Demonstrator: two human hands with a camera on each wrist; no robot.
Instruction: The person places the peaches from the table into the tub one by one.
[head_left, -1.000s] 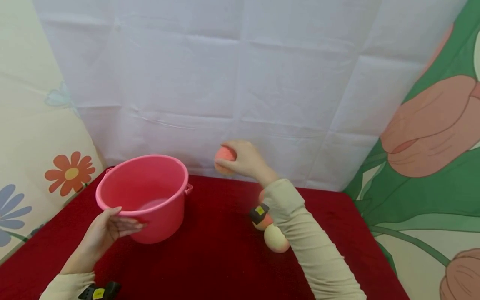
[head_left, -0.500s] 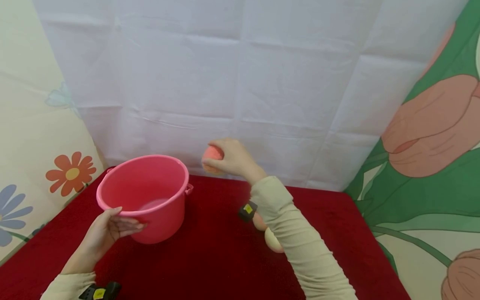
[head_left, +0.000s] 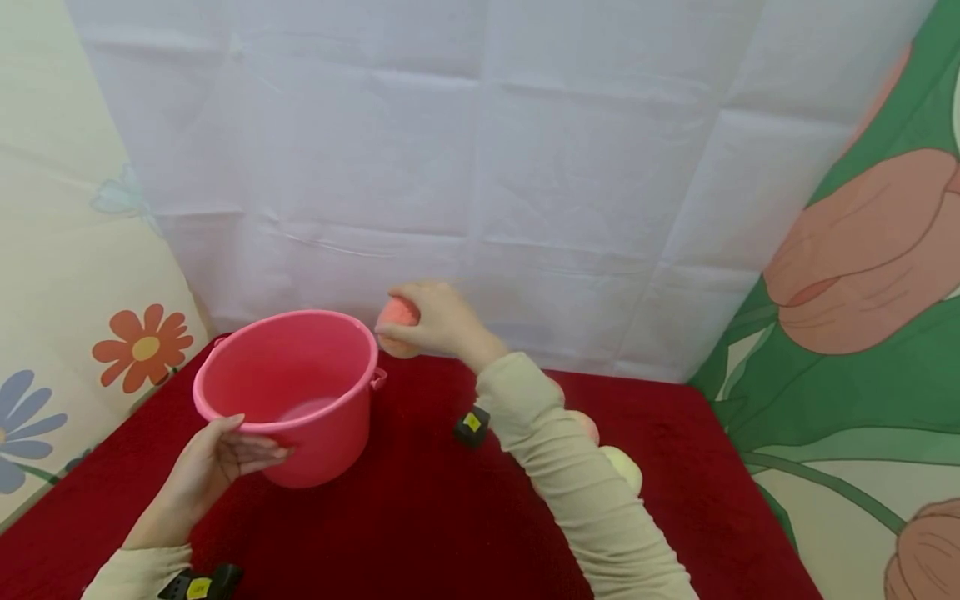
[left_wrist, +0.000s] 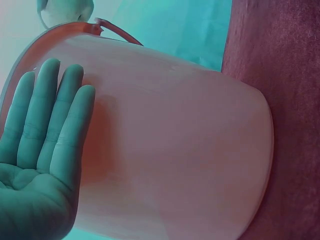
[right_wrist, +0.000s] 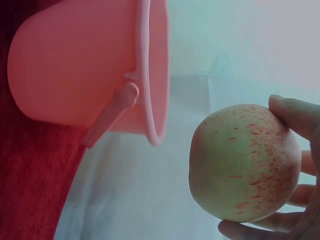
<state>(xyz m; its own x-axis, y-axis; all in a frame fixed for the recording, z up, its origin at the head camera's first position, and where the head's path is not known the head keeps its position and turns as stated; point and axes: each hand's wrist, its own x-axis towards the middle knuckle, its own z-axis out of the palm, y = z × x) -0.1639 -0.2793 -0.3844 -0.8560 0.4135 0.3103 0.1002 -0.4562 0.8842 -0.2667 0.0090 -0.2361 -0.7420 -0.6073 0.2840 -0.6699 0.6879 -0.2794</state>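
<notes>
Now farther left, the right hand [head_left: 438,321] grips an apple [head_left: 397,327] near the bucket [head_left: 330,442]. Lower left, the straight-fingered left hand [head_left: 213,458] touches the bucket.

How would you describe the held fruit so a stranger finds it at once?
Find the pink bucket on the red cloth. Just to its right, the right hand holds a round, red-speckled fruit. Unlike the fruits partly hidden by the right sleeve, it is lifted.

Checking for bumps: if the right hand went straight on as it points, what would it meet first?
Probably the bucket, its rim nearest the apple; depth is unclear, so the right hand might pass above.
</notes>
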